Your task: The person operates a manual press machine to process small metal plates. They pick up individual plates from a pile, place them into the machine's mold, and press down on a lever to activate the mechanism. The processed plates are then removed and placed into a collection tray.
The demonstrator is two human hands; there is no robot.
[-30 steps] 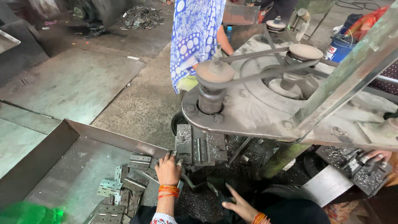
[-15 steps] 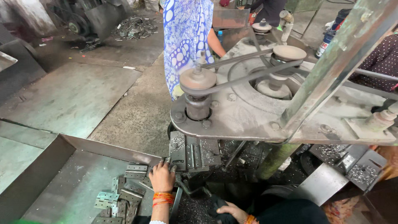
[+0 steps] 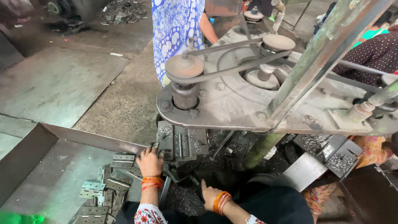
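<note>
The left hand (image 3: 150,162) has moved up from the tray (image 3: 49,143) of hinge plates (image 3: 108,182) to the machine's die block (image 3: 182,143), fingers curled over its left edge, apparently on a plate there. The right hand (image 3: 210,195) has drawn back, resting flat below with fingers spread, holding nothing.

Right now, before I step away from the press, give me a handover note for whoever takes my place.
Left hand: fingers at the left edge of the machine's work block, over the hinge plates heaped in the metal tray; grip unclear.
Right hand: open, resting low on the dark machine base.
Done: cannot tell how many plates are processed.
Left: the heap in the tray is beside the left hand.
</note>
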